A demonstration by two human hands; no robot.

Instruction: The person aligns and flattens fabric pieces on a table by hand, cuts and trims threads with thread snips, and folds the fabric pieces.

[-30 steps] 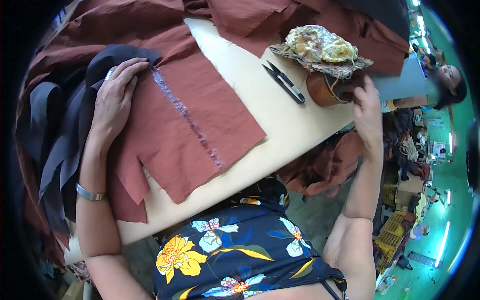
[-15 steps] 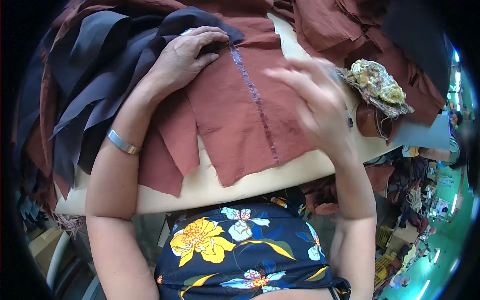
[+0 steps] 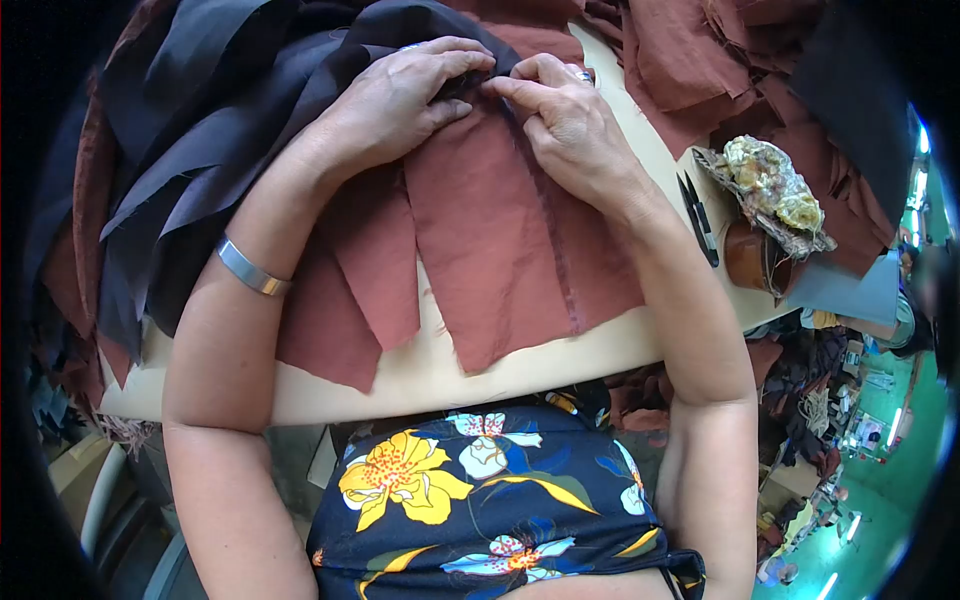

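A rust-brown fabric panel [image 3: 485,235] lies over the pale table, with a narrow, darker, shiny strip running down its length. My left hand [image 3: 405,105] rests at the panel's top, fingers curled and pinching its edge beside the dark fabric [image 3: 225,150]. Meeting it there, my right hand [image 3: 575,125] has thumb and forefinger pinched together on the same edge. The fingertips nearly touch, and they hide the bit of cloth between them. More rust-brown pieces [image 3: 375,270] lie under my left forearm.
Right of my right forearm lie a black pointed tool [image 3: 697,220] and a brown pot [image 3: 750,258], with a crusted yellowish lump [image 3: 770,185] above it. Rust-brown cloth [image 3: 690,60] is heaped at the back right. The pale table edge [image 3: 420,385] runs before my body.
My right hand has moved left and up from over the panel to pinch the top edge beside my left hand. The black pointed tool has come into fuller view.
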